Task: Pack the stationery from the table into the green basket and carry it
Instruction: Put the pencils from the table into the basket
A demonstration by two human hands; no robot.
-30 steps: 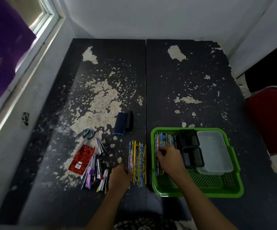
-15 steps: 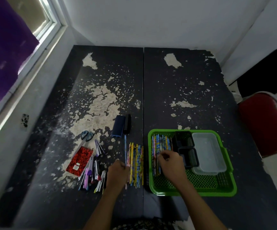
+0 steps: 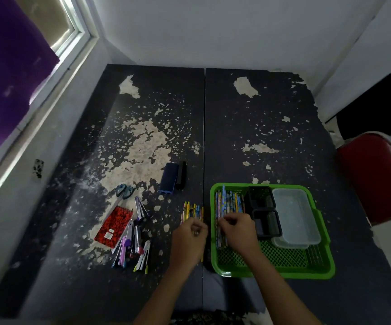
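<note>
Beside green basket (image 3: 272, 270), left hand (image 3: 187, 240) shifted (pencils (image 3: 193, 211) fewer)

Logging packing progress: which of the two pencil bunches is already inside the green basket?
The bunch under the right hand, the basket pencils, lies along the green basket's left wall; the table pencils lie outside.

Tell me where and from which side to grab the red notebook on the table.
Take the red notebook by its long left edge, coming from the left. It lies flat and tilted, and pens crowd its right edge, so the left side looks the freest for a thumb-over, fingers-under grip.
</note>
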